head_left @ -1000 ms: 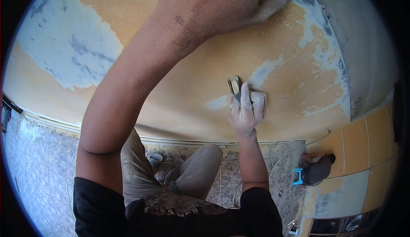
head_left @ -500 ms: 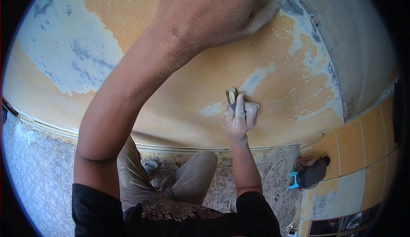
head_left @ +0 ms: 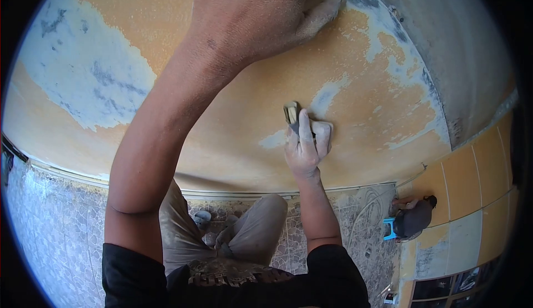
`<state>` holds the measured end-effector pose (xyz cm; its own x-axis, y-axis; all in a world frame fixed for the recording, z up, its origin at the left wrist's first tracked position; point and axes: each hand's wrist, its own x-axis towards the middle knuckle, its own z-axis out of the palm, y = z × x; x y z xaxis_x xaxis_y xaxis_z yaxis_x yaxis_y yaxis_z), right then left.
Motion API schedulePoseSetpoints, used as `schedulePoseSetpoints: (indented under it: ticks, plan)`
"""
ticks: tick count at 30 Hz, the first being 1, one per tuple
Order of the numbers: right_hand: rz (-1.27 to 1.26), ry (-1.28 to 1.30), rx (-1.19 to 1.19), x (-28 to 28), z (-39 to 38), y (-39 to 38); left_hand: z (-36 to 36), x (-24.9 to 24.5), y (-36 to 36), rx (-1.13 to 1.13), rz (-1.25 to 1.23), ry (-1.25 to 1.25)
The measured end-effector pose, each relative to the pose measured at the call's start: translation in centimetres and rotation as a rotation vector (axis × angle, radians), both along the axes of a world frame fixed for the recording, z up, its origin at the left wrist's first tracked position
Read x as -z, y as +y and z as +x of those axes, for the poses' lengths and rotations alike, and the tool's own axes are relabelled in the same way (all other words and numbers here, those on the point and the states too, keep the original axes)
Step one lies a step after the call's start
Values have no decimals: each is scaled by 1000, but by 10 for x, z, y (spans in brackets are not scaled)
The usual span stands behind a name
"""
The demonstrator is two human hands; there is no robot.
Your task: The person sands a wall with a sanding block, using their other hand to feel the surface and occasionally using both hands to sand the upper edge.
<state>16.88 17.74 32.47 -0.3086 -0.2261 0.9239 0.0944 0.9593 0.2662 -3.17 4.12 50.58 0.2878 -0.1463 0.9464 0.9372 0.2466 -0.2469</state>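
Observation:
My right hand [head_left: 308,140], coated in pale dust, is closed round a small folded piece of sandpaper [head_left: 291,112] against the wall. Patches of white and grey show through the yellow-orange paint of the wall [head_left: 233,125] near it. High in the view, my left hand [head_left: 255,14] reaches over the wall, large and close to the camera. Its fingers are mostly cut off by the top edge; a thumb shows, and whether it holds anything is hidden.
A co-worker [head_left: 413,219] sits on a blue stool [head_left: 390,228] at the lower right, beside an orange panelled wall [head_left: 461,180]. A hose lies on the patterned tiled floor [head_left: 61,219]. A grey curved surface [head_left: 461,58] borders the wall on the right.
My right hand has moved slightly up and left with the sandpaper. My left hand has shifted a little left and up. The whole view has shifted slightly.

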Motion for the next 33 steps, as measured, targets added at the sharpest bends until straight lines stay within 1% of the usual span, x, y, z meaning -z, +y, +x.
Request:
schedulePoseSetpoints:
  ticks: [1, 3, 4, 6, 7, 9, 10, 11, 12, 13, 14, 15, 16, 17, 18, 20, 21, 22, 24, 25, 26, 27, 29, 30, 31, 32, 33]
  plan:
    - [2, 28, 70, 26, 12, 16, 0, 0, -3, -7, -6, 12]
    - [-29, 73, 97, 80, 38, 44, 1, -1, -8, 34, -59, -3]
    - [-56, 102, 136, 92, 42, 50, -4, -2, -3, 29, -57, 7]
    - [-79, 90, 125, 82, 37, 41, -7, -5, 10, -134, 40, 1]
    - [-101, 79, 113, 74, 34, 36, -4, -5, 13, -115, 38, 14]
    - [-71, 46, 57, 29, 12, 13, 11, -5, 5, -3, 33, -50]
    - [-92, 69, 80, 11, 1, 3, 15, -5, 3, 20, 13, -28]
    - [-97, 64, 41, -5, -9, -5, 18, -5, 1, 8, -18, -71]
    - [-100, 59, 0, -10, -12, -10, 21, -5, -1, -8, -48, -115]
    - [-116, 80, 12, -6, -10, -11, 24, -6, -5, 7, -105, -185]
    - [-151, 128, 25, 2, -10, -11, 27, -4, -9, 16, -125, -161]
    - [-188, 182, 36, 12, -11, -12, 28, -2, -14, -58, -190, -190]
    - [-204, 218, 42, 41, -12, -10, 23, -2, -18, -137, -248, -211]
    - [-261, 286, 114, 84, -11, -8, 2, -4, -11, -81, -159, -9]
    - [-321, 353, 185, 110, -12, -10, -1, -4, -10, -77, -171, 30]
    - [-394, 379, 177, 115, -13, -18, 1, -5, -10, -124, -145, -3]
    - [-453, 367, 167, 106, -14, -26, 4, -6, -11, -135, -179, -51]
    - [-470, 365, 133, 95, -17, -26, 6, -6, -12, -125, -197, -23]
    - [-543, 375, 48, 31, -19, -35, 7, -5, -13, -112, -219, -81]
    - [-543, 367, 32, 6, -20, -35, 5, -6, -11, -127, -199, -53]
    - [-541, 358, 17, -4, -18, -36, 5, -4, -12, -107, -232, -29]
    - [-560, 385, 37, 6, -18, -36, 6, -3, -14, -115, -233, -46]
    - [-430, 440, 68, 37, -27, -29, 5, -5, -13, -112, -210, -38]
    - [-428, 466, 78, 67, -29, -28, 6, -6, -12, -99, -209, -13]
    - [-499, 468, 86, 106, -28, -33, 6, -5, -12, -110, -206, -37]
    - [-573, 465, 90, 109, -27, -41, 7, -4, -12, -124, -204, -64]
    - [-569, 480, 92, 110, -29, -41, 9, -4, -12, -134, -199, -76]
